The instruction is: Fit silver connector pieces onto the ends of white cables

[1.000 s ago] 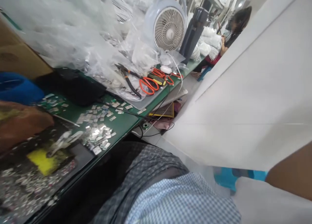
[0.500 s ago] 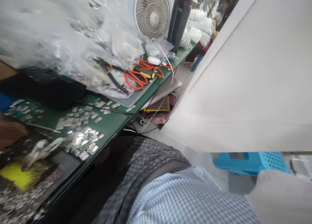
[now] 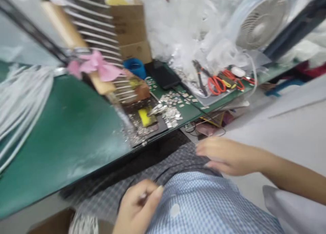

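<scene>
My left hand [image 3: 140,207] is curled in front of my blue checked shirt [image 3: 201,200], thumb against the bent fingers. A small pale spot shows inside the curl, too blurred to name. Over my lap, my right hand [image 3: 226,156] reaches in from the right with thumb and fingers apart, near the dark checked cloth [image 3: 178,156]. I see nothing in it. Beyond both hands, the green bench [image 3: 84,125] carries a pile of small metal-coloured pieces [image 3: 173,115] and a dark work mat [image 3: 163,123] with a yellow sponge [image 3: 145,117].
Orange-handled scissors [image 3: 216,85], dark pliers [image 3: 200,77] and a fan [image 3: 262,21] stand among plastic bags [image 3: 188,27]. White cables [image 3: 22,94] lie at the left, near a rack with a pink bow [image 3: 99,66]. A white panel [image 3: 285,118] borders the right side.
The view has swung left, bringing the cables, rack and more of the bench into sight. Both my hands have come into view over my lap.
</scene>
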`<act>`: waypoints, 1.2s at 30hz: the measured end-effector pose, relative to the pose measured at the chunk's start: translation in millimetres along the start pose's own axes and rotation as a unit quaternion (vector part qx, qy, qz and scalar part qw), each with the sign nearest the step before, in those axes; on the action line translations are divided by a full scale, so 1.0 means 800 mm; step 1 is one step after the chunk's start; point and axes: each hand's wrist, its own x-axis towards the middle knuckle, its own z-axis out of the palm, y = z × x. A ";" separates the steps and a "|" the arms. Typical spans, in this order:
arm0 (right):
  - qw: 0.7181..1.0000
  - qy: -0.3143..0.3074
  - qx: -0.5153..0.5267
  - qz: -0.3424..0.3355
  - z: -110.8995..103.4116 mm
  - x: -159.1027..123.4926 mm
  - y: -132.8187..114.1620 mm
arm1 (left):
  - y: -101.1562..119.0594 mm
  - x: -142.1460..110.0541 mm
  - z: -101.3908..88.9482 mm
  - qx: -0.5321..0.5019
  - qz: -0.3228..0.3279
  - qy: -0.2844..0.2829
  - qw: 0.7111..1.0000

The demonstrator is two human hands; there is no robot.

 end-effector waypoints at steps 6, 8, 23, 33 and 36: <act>0.909 0.027 0.415 -0.006 0.089 0.107 -0.050 | 0.006 0.017 0.023 -0.168 -0.066 0.012 0.984; 0.869 0.034 0.494 -0.011 0.103 0.118 -0.050 | 0.000 0.014 0.025 -0.257 -0.089 0.036 0.962; 0.887 0.241 0.382 -0.098 0.096 0.125 -0.042 | 0.003 0.013 0.029 -0.197 0.011 0.026 0.980; 0.900 0.209 0.348 -0.161 0.078 0.124 -0.043 | 0.005 0.012 0.028 -0.170 0.031 0.050 0.984; 0.909 0.206 0.316 -0.176 0.074 0.122 -0.040 | 0.004 0.012 0.024 -0.225 0.021 0.048 0.973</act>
